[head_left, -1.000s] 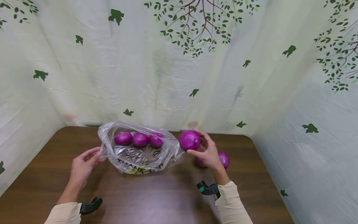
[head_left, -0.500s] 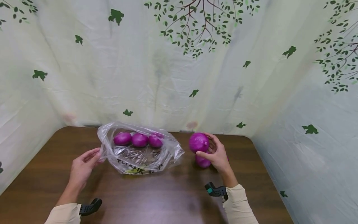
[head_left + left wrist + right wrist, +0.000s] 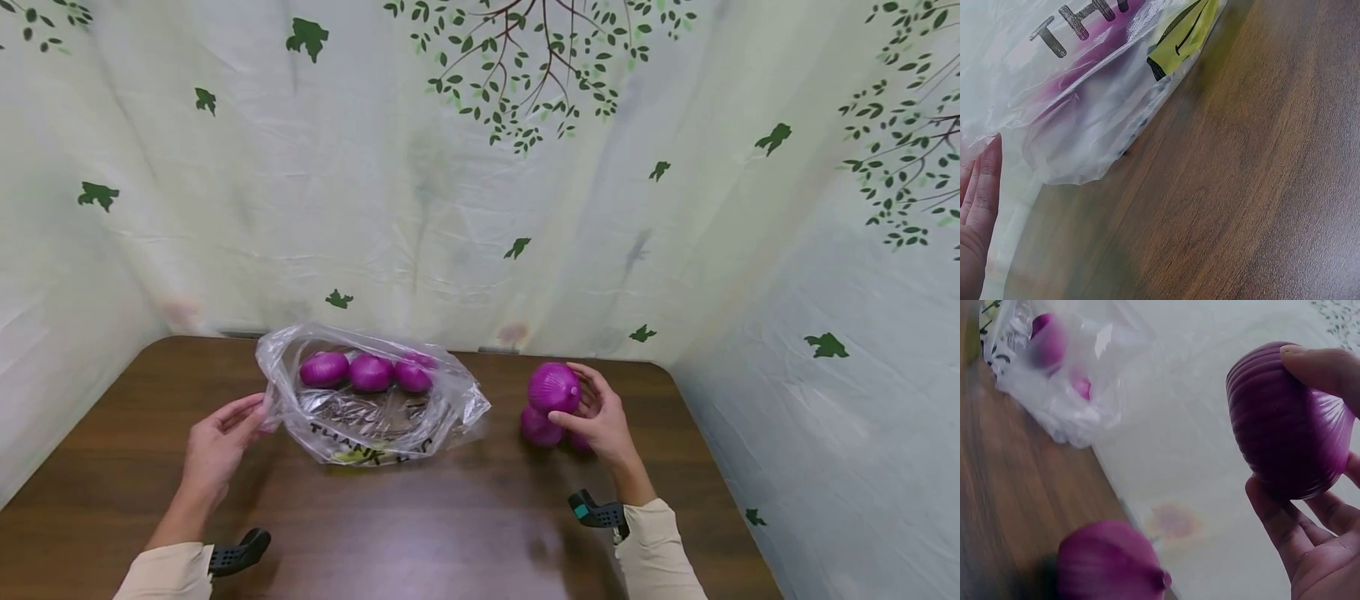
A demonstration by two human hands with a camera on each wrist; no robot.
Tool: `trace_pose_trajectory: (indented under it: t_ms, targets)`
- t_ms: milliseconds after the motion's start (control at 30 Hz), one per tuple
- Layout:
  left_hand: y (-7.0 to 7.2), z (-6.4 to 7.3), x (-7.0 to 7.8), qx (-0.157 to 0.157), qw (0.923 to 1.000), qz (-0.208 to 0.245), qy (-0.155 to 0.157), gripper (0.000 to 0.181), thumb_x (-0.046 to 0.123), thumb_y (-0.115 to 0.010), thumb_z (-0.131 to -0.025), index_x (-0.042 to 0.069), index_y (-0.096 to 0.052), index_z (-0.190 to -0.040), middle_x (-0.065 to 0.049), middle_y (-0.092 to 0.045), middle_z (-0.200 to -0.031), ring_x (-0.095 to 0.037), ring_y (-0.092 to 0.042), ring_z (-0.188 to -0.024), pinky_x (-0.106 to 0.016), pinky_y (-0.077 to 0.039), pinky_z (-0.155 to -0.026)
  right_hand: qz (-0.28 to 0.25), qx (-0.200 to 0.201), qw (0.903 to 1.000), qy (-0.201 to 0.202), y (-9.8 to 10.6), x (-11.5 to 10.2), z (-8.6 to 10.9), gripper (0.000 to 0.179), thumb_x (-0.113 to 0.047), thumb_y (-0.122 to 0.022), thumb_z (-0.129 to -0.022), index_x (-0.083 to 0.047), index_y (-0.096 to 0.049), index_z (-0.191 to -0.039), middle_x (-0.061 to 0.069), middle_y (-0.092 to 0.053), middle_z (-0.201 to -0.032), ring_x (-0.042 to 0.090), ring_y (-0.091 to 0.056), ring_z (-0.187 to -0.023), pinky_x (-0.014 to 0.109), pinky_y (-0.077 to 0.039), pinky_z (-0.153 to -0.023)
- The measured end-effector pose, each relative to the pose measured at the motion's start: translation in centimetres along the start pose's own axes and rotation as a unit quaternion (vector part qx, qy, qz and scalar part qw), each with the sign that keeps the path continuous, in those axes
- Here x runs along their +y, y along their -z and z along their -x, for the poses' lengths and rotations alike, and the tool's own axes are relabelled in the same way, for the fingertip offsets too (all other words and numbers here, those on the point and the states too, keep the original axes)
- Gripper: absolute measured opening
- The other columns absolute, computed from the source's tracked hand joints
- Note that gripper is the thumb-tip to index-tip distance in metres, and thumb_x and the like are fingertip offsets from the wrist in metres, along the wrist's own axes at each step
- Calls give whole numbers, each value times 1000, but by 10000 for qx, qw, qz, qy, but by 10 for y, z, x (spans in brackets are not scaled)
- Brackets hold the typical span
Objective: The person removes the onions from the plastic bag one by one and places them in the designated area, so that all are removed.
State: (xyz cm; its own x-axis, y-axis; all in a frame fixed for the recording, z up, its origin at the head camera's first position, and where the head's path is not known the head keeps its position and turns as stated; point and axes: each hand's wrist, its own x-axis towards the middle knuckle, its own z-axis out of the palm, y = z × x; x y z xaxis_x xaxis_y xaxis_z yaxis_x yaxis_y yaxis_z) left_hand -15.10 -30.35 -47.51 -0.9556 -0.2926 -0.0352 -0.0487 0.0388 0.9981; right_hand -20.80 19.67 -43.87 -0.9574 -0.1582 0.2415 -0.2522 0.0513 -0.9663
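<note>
At the bag's left side, my left hand (image 3: 212, 454) pinches the rim of a clear plastic bag (image 3: 322, 442) printed with black lettering. Three purple onions (image 3: 371, 372) lie in a row inside it. My right hand (image 3: 606, 429) holds another purple onion (image 3: 553, 387) between thumb and fingers, raised off the table, to the right of the bag. Below it a purple onion (image 3: 540, 427) sits on the table, and one more onion (image 3: 581, 442) is mostly hidden behind the right hand. In the right wrist view the held onion (image 3: 1285, 425) shows ribbed skin; a table onion (image 3: 1107, 562) appears below.
The brown wooden table (image 3: 420, 533) ends at a back edge against a pale curtain (image 3: 420, 208) with leaf prints. Curtain also hangs at both sides. Each wrist wears a dark strap mount (image 3: 240, 552).
From beside the bag's right edge, my right hand has moved right with the onion and now has it over the table onions. The left hand keeps its hold on the bag.
</note>
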Motion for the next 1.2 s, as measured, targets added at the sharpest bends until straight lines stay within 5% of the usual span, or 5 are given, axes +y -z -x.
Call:
trace_pose_trajectory:
  t_ms: [333,933,1200]
  targets:
    - [-2,1,-2,16,9993,336,-160,21,21,-68,-91,13,-69,-110,15,-68,-85,-5,-68,-70,-15,-54,-68,114,169,9998,11,20,8,3,74,11,-75,-75,1,-40,-139,13,-46,-130,12,-57,-109,21,-50,-90]
    - [-3,-1,1,57,9998,-176,32,32,28,-66,-92,9,-65,-118,20,-66,-85,-2,-67,-71,-13,-53,-68,854,639,9936,-375,52,13,16,77,4,-78,-76,-4,-39,-142,13,-43,-135,11,-52,-112,15,-48,-89]
    - [-2,0,1,211,9997,-75,39,30,27,-67,-91,11,-66,-116,20,-66,-85,-2,-66,-71,-13,-53,-68,983,933,9898,-442,61,15,20,78,1,-79,-77,-7,-38,-144,13,-43,-134,8,-53,-109,13,-48,-87]
